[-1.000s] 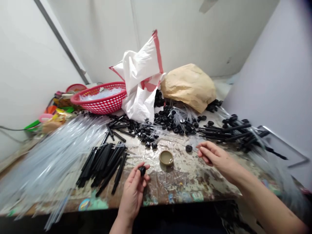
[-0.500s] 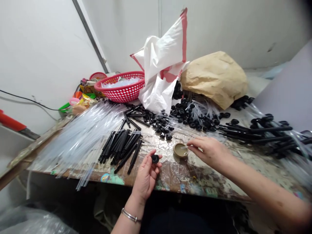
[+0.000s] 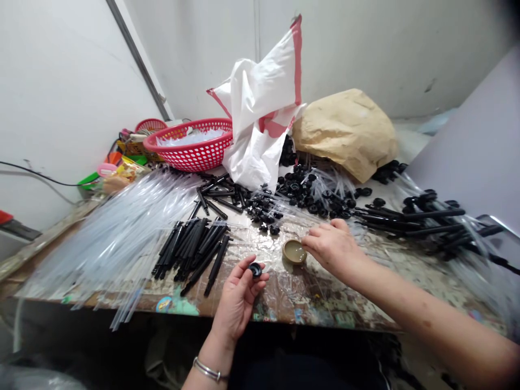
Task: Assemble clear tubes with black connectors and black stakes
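Note:
My left hand [image 3: 240,292] is closed on a small round black plastic cap [image 3: 255,270], pinched between thumb and fingers with its hollow side turned toward me. My right hand [image 3: 329,246] is pinched at the right rim of a small brownish bowl [image 3: 293,252] that holds a cloudy liquid. A thin clear tube showed at these fingertips a moment ago; now the fingers mostly hide it. Left of my left hand lies a bunch of black plastic rods [image 3: 195,249]. Behind the bowl are small black fittings [image 3: 266,211] with clear tubes.
Long clear tubes [image 3: 109,233] cover the table's left side and overhang its front edge. A red basket [image 3: 190,154], a white sack [image 3: 260,108] and a brown paper bag [image 3: 345,132] stand at the back. More black rods [image 3: 406,219] and tubes lie to the right.
My right hand has turned, its fingertips now at the bowl's rim and the tube end less visible. In my left hand the cap has tilted, showing its hollow. The view has shifted slightly right.

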The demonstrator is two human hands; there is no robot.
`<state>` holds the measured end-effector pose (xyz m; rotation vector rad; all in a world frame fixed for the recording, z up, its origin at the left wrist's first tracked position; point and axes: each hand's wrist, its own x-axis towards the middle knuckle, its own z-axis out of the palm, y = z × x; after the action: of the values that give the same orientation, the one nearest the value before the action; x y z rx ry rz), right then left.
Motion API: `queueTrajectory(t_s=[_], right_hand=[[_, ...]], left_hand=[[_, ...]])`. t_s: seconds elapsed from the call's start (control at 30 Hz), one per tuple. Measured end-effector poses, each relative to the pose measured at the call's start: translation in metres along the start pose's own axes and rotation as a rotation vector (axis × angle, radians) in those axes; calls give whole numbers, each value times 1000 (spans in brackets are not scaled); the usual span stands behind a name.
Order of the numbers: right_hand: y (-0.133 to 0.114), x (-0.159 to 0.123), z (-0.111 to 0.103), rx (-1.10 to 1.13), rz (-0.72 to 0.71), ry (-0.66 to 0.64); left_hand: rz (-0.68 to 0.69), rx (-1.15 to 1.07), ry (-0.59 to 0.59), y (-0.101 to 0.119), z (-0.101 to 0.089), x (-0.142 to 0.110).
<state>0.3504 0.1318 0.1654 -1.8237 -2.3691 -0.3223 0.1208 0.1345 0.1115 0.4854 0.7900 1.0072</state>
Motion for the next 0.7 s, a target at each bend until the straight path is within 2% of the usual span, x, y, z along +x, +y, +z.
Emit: queueTrajectory(t_s=[0.2, 0.43, 0.57, 0.7], right_hand=[[1, -3, 2, -5, 24, 26], [3, -15, 0, 134, 97, 110], [-8, -23, -7, 468, 199, 82], [-35, -27, -19, 849, 247, 12]], left_hand=[[-17, 17, 10, -1, 1, -1], [12, 33, -28, -3, -4, -1], [12, 20, -29, -3, -3, -2], [15, 31, -35, -2, -2, -5]])
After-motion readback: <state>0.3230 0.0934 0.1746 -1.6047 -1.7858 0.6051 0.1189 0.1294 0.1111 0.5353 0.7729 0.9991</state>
